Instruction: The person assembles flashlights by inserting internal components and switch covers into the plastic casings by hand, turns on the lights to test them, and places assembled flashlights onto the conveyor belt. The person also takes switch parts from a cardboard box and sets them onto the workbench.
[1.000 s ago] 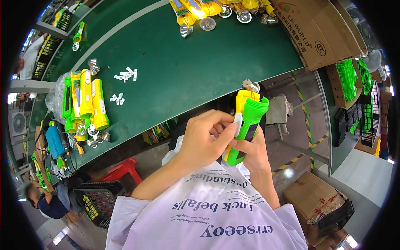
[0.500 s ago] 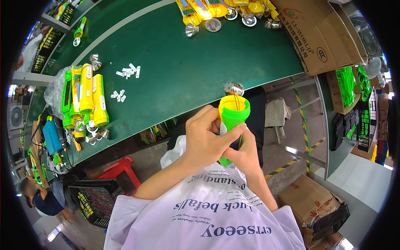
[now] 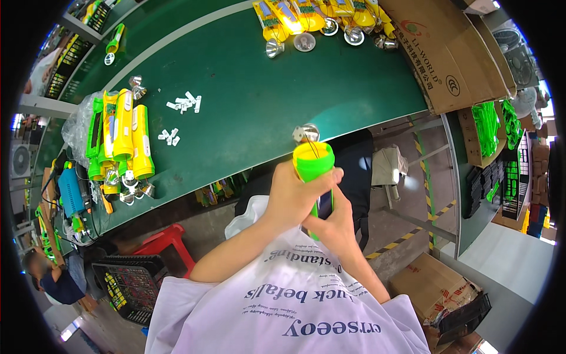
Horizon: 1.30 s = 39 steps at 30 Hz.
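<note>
Note the red stool [image 3: 171, 237] beside the black crate [image 3: 131, 287] to your left. Ahead and right of you, a cardboard box [image 3: 442, 62] stands on the green table [image 3: 247, 100].

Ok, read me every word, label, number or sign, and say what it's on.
I can't repeat wording or brands; print stands on:
White T-shirt: large dark lettering, plus lines too small to read.
Upper-right cardboard box: dark lettering, a logo and a round mark.
Lower-right cardboard box: red print, too blurred to read.
Held green-and-yellow flashlight: none legible.
</note>
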Each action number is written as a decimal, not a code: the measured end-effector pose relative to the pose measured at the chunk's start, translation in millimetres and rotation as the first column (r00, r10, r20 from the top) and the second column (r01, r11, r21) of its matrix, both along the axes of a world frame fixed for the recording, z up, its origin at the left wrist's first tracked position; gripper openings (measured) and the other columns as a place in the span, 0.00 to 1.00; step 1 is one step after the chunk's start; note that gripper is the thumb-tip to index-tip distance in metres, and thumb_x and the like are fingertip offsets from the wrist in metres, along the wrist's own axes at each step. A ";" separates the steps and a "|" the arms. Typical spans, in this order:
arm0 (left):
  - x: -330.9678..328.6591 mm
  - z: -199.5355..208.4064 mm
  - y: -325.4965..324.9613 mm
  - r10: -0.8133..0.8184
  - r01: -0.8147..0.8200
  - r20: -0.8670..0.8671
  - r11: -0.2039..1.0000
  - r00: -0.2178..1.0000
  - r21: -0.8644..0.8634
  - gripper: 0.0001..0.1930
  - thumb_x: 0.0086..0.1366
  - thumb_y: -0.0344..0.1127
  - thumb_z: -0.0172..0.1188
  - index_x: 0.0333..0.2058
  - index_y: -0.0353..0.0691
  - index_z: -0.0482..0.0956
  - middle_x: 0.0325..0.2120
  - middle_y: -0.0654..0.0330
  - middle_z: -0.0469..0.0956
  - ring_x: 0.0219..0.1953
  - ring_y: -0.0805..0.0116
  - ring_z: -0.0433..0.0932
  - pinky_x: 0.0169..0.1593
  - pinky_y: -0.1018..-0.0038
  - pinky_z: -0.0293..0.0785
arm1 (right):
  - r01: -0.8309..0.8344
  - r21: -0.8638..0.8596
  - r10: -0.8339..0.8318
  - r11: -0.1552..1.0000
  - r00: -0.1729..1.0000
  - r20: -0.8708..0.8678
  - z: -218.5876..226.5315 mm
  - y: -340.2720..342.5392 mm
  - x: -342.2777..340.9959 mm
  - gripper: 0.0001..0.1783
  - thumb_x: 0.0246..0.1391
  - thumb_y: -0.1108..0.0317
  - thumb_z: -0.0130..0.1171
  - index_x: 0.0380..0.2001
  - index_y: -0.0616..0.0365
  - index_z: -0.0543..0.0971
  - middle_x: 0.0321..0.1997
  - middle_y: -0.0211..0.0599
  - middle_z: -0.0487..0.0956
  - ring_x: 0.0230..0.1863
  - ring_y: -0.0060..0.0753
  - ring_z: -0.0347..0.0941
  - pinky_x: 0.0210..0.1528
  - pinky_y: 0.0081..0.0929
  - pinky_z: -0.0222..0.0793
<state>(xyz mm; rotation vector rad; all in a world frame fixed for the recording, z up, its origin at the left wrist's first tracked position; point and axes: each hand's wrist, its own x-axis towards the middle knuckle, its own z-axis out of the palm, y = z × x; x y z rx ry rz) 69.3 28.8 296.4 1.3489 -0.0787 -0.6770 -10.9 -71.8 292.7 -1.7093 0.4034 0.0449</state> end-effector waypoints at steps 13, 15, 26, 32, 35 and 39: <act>16.7 -38.4 7.6 -0.258 0.068 -0.255 0.815 0.932 -0.576 0.28 0.61 0.54 0.63 0.47 0.34 0.71 0.37 0.46 0.81 0.38 0.58 0.81 0.43 0.67 0.79 | 0.144 0.862 0.204 0.485 0.940 -0.272 3.3 -8.1 -5.3 0.17 0.43 0.75 0.62 0.38 0.62 0.70 0.21 0.37 0.74 0.17 0.29 0.72 0.18 0.26 0.68; 16.6 -33.8 6.4 -0.195 0.020 -0.299 0.866 0.934 -0.500 0.26 0.60 0.53 0.64 0.43 0.36 0.72 0.30 0.50 0.81 0.33 0.61 0.82 0.39 0.69 0.79 | 0.111 0.906 0.235 0.408 0.946 -0.222 2.2 -3.9 -2.4 0.17 0.42 0.76 0.60 0.38 0.62 0.70 0.22 0.36 0.75 0.18 0.31 0.72 0.20 0.25 0.68; 23.5 -18.6 10.0 -0.228 0.213 0.108 0.967 0.968 0.138 0.24 0.64 0.54 0.60 0.35 0.33 0.79 0.22 0.61 0.78 0.24 0.75 0.75 0.29 0.75 0.71 | 0.152 0.929 0.054 0.339 0.982 -0.181 -7.6 11.2 -10.1 0.24 0.32 0.78 0.58 0.39 0.58 0.69 0.23 0.32 0.68 0.22 0.30 0.65 0.26 0.30 0.64; 88.1 -3.0 97.4 -0.048 -0.454 0.677 0.707 0.734 0.543 0.07 0.61 0.34 0.62 0.31 0.36 0.82 0.23 0.54 0.80 0.25 0.61 0.78 0.32 0.69 0.73 | 0.098 0.981 -0.139 0.165 0.987 -0.075 -18.9 -6.1 -10.4 0.30 0.32 0.81 0.56 0.46 0.52 0.69 0.27 0.29 0.66 0.25 0.25 0.62 0.27 0.26 0.60; 120.0 -5.2 151.0 -0.277 -0.667 0.795 0.436 0.539 0.604 0.06 0.60 0.34 0.62 0.31 0.37 0.82 0.27 0.53 0.78 0.29 0.54 0.78 0.35 0.63 0.73 | 0.091 0.979 -0.124 0.183 0.990 -0.069 -10.5 -4.5 -7.1 0.30 0.31 0.80 0.55 0.45 0.52 0.68 0.26 0.30 0.66 0.25 0.25 0.62 0.26 0.26 0.61; 136.4 -24.0 148.6 -0.281 -0.668 0.791 0.426 0.544 0.611 0.07 0.56 0.32 0.66 0.30 0.35 0.83 0.25 0.54 0.78 0.25 0.60 0.77 0.32 0.68 0.72 | 0.078 0.977 -0.096 0.196 0.994 -0.060 -12.0 0.3 -5.0 0.30 0.30 0.80 0.54 0.44 0.53 0.66 0.26 0.31 0.66 0.24 0.27 0.63 0.25 0.26 0.62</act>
